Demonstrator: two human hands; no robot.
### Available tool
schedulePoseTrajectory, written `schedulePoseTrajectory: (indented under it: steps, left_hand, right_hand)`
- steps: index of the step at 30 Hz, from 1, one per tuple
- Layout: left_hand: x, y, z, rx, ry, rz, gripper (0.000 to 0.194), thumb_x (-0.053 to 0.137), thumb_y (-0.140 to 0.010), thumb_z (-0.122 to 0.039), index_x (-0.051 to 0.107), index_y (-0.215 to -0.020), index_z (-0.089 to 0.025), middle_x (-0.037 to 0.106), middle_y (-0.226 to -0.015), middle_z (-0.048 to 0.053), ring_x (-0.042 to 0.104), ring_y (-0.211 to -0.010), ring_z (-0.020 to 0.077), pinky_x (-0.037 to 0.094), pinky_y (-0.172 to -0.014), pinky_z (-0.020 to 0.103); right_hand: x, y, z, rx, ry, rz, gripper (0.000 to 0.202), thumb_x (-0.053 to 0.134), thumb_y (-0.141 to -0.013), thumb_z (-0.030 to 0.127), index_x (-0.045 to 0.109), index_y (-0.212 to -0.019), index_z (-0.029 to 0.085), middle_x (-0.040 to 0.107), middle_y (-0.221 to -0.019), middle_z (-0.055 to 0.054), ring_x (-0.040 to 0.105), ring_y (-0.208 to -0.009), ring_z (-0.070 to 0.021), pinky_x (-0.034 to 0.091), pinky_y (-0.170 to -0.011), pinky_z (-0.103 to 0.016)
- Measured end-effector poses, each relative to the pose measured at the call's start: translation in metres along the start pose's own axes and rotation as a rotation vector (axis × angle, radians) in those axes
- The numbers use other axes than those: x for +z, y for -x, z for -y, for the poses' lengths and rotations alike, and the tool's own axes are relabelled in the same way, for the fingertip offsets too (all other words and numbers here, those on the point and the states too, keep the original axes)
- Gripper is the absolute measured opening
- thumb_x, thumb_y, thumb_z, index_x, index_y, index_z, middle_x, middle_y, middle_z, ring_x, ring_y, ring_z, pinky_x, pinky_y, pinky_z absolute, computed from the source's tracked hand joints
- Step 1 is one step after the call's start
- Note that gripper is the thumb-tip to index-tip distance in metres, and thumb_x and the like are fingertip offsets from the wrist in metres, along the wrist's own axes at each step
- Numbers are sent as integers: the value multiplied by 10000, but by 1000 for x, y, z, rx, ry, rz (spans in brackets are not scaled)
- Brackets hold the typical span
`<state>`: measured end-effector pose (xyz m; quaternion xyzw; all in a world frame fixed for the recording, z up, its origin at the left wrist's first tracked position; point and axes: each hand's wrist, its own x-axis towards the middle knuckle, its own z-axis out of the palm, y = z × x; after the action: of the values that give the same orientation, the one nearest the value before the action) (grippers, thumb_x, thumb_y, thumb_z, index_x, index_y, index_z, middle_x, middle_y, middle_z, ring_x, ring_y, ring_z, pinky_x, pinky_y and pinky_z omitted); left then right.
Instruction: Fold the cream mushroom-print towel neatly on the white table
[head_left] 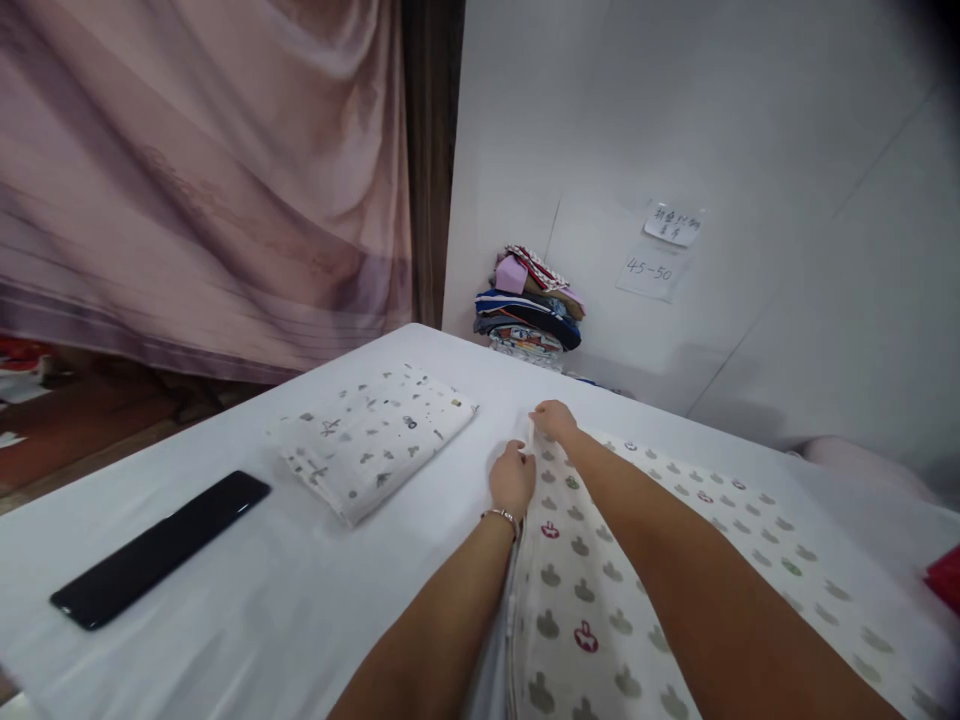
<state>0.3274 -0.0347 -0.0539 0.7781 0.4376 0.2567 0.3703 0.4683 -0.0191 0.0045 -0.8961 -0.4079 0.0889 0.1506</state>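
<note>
A cream cloth (600,570) printed with grey, red and green motifs spreads over the right part of the white table. My left hand (513,478), with a bracelet at the wrist, is closed on the cloth's left edge. Just beyond it, my right hand (553,418) pinches the far left corner of the same cloth, and a bit of the edge stands up between the two hands. My right forearm crosses over the cloth and hides part of it. To the left lies a folded white cloth (382,430) with small dark prints, apart from both hands.
A black phone-like slab (161,550) lies on the white table (300,620) at left. Folded fabrics (529,305) are stacked beyond the far edge against the wall. Paper notes (649,268) hang there. A pink curtain (225,180) hangs at left, and something red (946,578) shows at right.
</note>
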Motion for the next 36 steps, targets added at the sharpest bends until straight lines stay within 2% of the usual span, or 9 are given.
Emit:
schedulePoseTrajectory:
  steps: [3, 8, 15, 21, 24, 27, 32, 36]
  left_hand:
    - [0, -1, 1, -9, 13, 20, 289, 495, -812, -229, 546, -1095, -199, 700, -900, 37, 629, -859, 196, 422, -716, 289]
    - [-2, 1, -1, -1, 14, 27, 284, 500, -806, -234, 552, -1084, -205, 694, -897, 37, 625, -862, 199, 423, -724, 291]
    - [-5, 3, -3, 12, 45, 55, 306, 493, -806, -239, 544, -1106, -203, 690, -900, 37, 620, -856, 203, 423, -719, 297]
    - [-4, 4, -3, 17, 63, 56, 326, 497, -792, -220, 533, -1116, -203, 694, -888, 33, 624, -853, 201, 420, -716, 296]
    - [-3, 3, -2, 21, 58, 45, 314, 490, -797, -225, 534, -1107, -205, 692, -921, 36, 623, -867, 204, 423, -721, 299]
    - [-2, 2, -2, 4, 49, 41, 334, 485, -796, -212, 523, -1128, -211, 688, -950, 37, 620, -885, 204, 425, -736, 300]
    - [0, -2, -2, -22, 49, 35, 361, 493, -795, -200, 508, -1155, -217, 692, -925, 33, 623, -880, 196, 426, -737, 287]
    - [1, -4, -2, -42, 16, 34, 371, 496, -797, -186, 502, -1166, -216, 691, -944, 35, 625, -878, 194, 424, -731, 282]
  right_hand:
    - [4, -16, 13, 22, 140, 73, 192, 612, -722, 236, 704, -875, 166, 682, -970, -110, 622, -934, -220, 462, -739, -262]
    - [2, -37, 22, 55, 298, 152, 336, 652, -676, 197, 676, -1006, 137, 663, -1014, -166, 628, -955, -255, 490, -742, -305]
    - [8, -41, 28, 21, 432, 214, 335, 695, -654, 217, 694, -979, 137, 684, -950, -161, 647, -915, -268, 506, -742, -337]
    - [12, -41, 31, -60, 460, 153, 346, 673, -704, 207, 677, -1037, 113, 670, -995, -200, 622, -989, -287, 491, -803, -364]
    - [11, -41, 28, -98, 431, 96, 329, 625, -744, 164, 662, -1067, 110, 646, -1065, -203, 591, -1055, -273, 465, -848, -335]
    - [13, -39, 22, -119, 380, 58, 307, 563, -772, 114, 661, -1062, 141, 641, -1100, -163, 592, -1050, -231, 452, -846, -279]
    - [18, -38, 12, -89, 251, -6, 311, 473, -793, 74, 676, -1010, 164, 669, -1041, -114, 613, -974, -194, 448, -797, -239]
    - [24, -41, 5, -92, 120, -35, 321, 469, -769, 71, 682, -988, 168, 681, -1016, -69, 611, -930, -161, 437, -783, -207]
